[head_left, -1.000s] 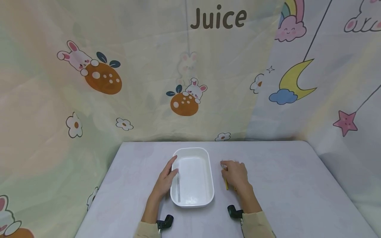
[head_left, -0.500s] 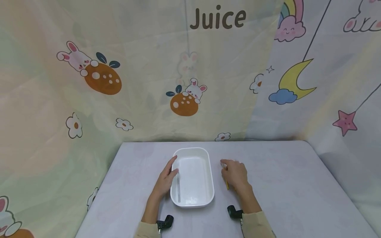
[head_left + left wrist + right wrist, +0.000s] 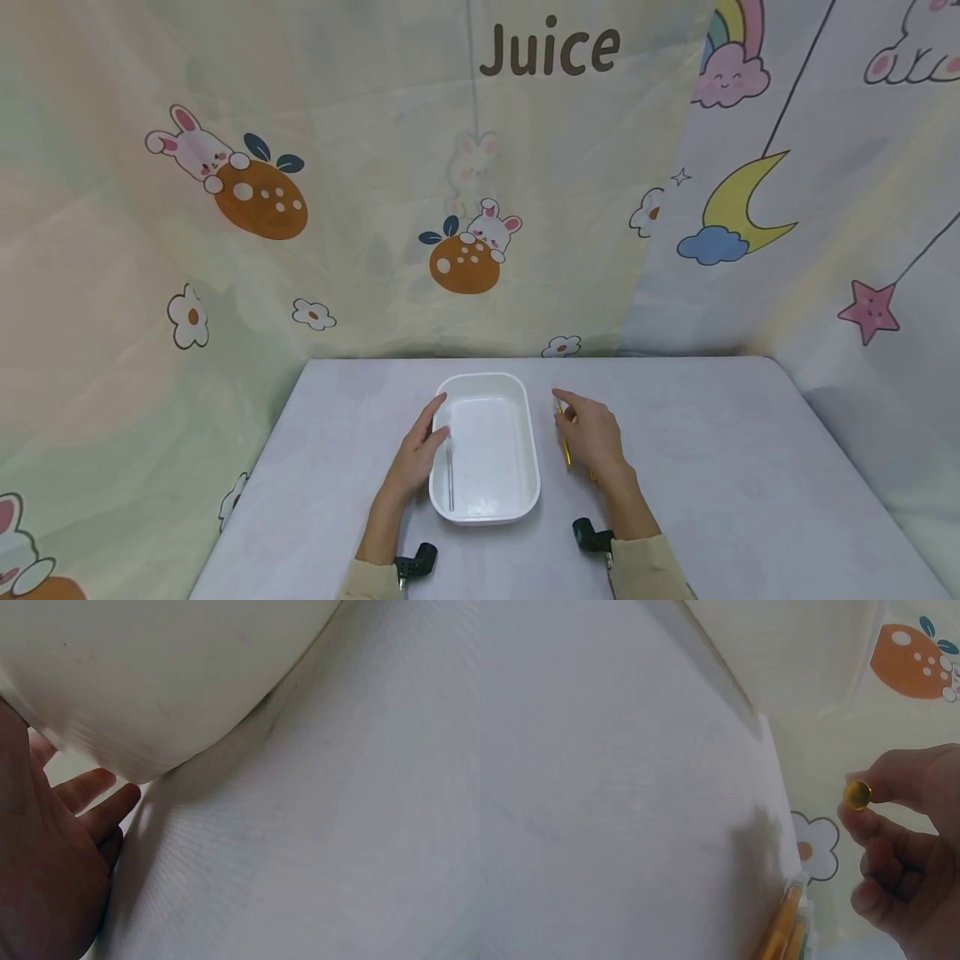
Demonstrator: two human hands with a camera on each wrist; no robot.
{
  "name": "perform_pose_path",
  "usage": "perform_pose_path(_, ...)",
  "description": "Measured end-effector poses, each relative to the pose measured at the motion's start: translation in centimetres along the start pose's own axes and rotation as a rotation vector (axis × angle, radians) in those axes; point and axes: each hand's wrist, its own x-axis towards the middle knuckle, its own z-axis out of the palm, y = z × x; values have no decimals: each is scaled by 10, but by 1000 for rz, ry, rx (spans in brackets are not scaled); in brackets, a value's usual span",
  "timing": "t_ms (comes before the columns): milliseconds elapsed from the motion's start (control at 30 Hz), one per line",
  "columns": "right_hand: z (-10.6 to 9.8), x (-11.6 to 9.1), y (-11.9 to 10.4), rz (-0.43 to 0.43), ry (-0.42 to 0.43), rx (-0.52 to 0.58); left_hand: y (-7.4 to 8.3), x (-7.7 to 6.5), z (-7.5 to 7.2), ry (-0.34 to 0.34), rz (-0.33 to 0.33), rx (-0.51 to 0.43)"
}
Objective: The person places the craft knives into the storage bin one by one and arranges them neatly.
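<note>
Cloth (image 3: 360, 158): hanging behind the table, shading from cream and pale green to greyish white, creasing faintly.
Word (image 3: 551, 47): reading "Juice" in brown near the top.
Rabbits (image 3: 197, 154): clinging to oranges (image 3: 262, 200) (one pair is running off the lower left edge).
Moon (image 3: 726, 200): hanging from a drawn line, meeting a blue cloud (image 3: 712, 245).
Star (image 3: 870, 311): dangling, pink, at right.
Table (image 3: 697, 442): showing a whitish top.
Light: falling softly, casting faint shadows.

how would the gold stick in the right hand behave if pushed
The gold stick would likely roll, its end looking round. It is probably stiff, showing straight as the right hand pinches it. Its shiny surface may be slippery.
</note>
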Motion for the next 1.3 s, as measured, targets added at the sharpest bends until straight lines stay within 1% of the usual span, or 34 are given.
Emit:
perform_pose_path(233, -1, -1, -2, -28, 22, 22, 1, -2, 0, 6, -9, 9)
perform_pose_path(500, -6, -3, -8, -67, 41, 128, 1, -1, -1, 2, -5, 6)
perform_pose_path(767, -9, -2, -12, -116, 68, 186, 1, 0, -2, 4, -5, 2)
perform_pose_path(1000, -11, -5, -20, -126, 51, 272, -1, 0, -1, -5, 9, -9)
perform_pose_path(1300, -13, -7, -30, -195, 80, 281, 0, 0, 0, -5, 6, -14)
